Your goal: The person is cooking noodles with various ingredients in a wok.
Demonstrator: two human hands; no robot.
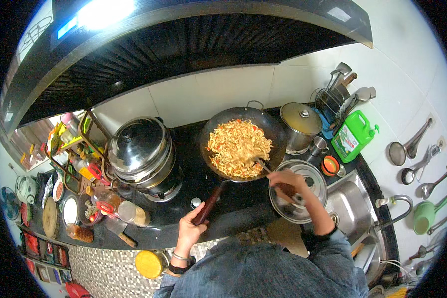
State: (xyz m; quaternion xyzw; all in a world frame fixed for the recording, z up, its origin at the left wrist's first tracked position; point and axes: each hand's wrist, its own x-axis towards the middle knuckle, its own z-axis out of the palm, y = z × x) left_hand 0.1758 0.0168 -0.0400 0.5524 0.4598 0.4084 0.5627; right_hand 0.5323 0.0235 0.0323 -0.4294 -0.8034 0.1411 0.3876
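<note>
A dark wok (242,113) stands on the black countertop, its inside largely covered by fried noodles (234,145) flecked with red and green pieces. My left hand (192,227) grips the end of the wok's reddish-brown handle (211,205). On the right, my right hand (288,182) holds a metal spatula (262,164) whose working end is sunk in the noodles and blurred. Under my right forearm lies a large round lid (279,208) with a dark knob, partly hidden by the arm.
Left of the wok stands a tall steamer pot (139,149) with a shiny lid. A cleaver (121,231) lies near the counter's front edge beside jars and bottles. Behind the lid is a lidded steel pot (301,123); a green jug (354,136) and a steel sink (346,208) are farther right.
</note>
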